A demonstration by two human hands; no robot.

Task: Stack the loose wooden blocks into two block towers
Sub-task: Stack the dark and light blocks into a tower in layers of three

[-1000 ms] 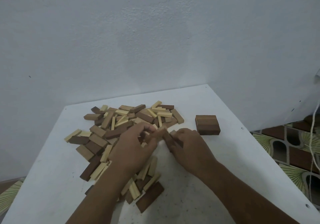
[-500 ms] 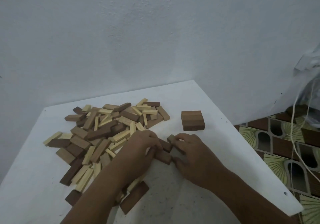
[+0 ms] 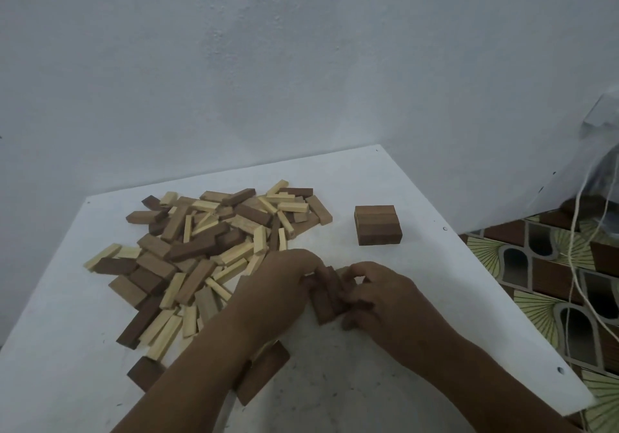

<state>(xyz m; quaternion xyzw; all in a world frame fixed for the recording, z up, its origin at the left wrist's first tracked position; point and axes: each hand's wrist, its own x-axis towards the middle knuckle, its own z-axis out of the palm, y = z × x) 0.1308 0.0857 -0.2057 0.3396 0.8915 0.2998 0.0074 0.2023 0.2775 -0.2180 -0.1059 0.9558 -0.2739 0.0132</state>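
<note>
Hands meet over a small cluster of dark brown blocks (image 3: 326, 298) on the white table (image 3: 385, 399). Left hand (image 3: 278, 285) curls its fingers against the cluster's left side; right hand (image 3: 378, 293) grips it from the right, fingers bent round the blocks. Left of both hands sprawls the loose pile (image 3: 207, 248) of light and dark blocks. Beyond the right hand, apart, sits a started tower (image 3: 378, 224) of dark blocks.
</note>
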